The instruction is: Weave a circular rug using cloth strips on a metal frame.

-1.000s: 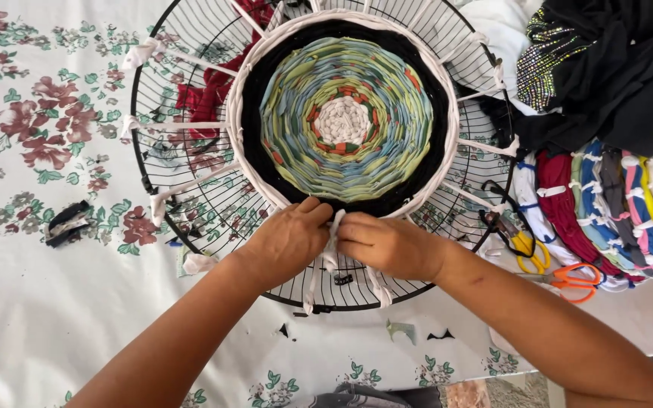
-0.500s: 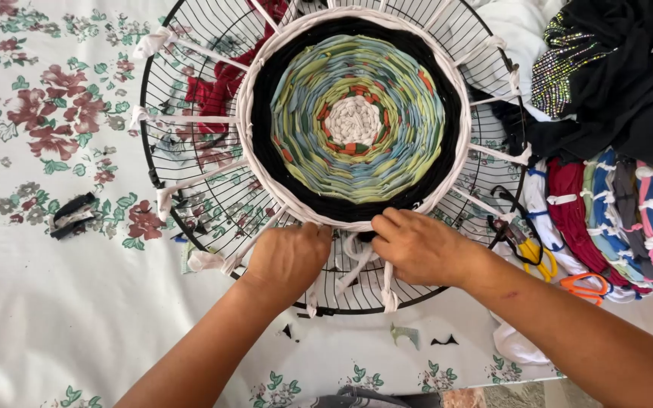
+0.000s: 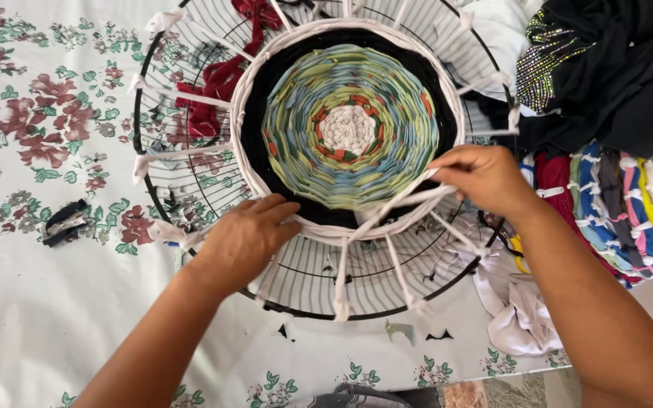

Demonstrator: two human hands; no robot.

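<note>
A round woven mat point(image 3: 349, 128) of green, blue, black and white fabric rings is stretched on a black wire fan guard point(image 3: 190, 189) by white strips tied to its rim. My left hand point(image 3: 243, 242) lies flat on the guard at the mat's lower left edge, fingers apart. My right hand point(image 3: 481, 177) pinches a white fabric strip point(image 3: 398, 202) that runs from the mat's lower edge up to the right.
A flowered white tablecloth point(image 3: 32, 302) covers the table. A black hair clip point(image 3: 66, 221) lies at left. Red fabric point(image 3: 217, 91) sits under the guard. Dark clothing point(image 3: 614, 68) and another colourful woven mat point(image 3: 629, 211) lie at right, white cloth point(image 3: 515, 317) below.
My hands have separated from the bottom edge. The right hand has drawn a white strip up and to the right; the left now rests flat on the guard.
</note>
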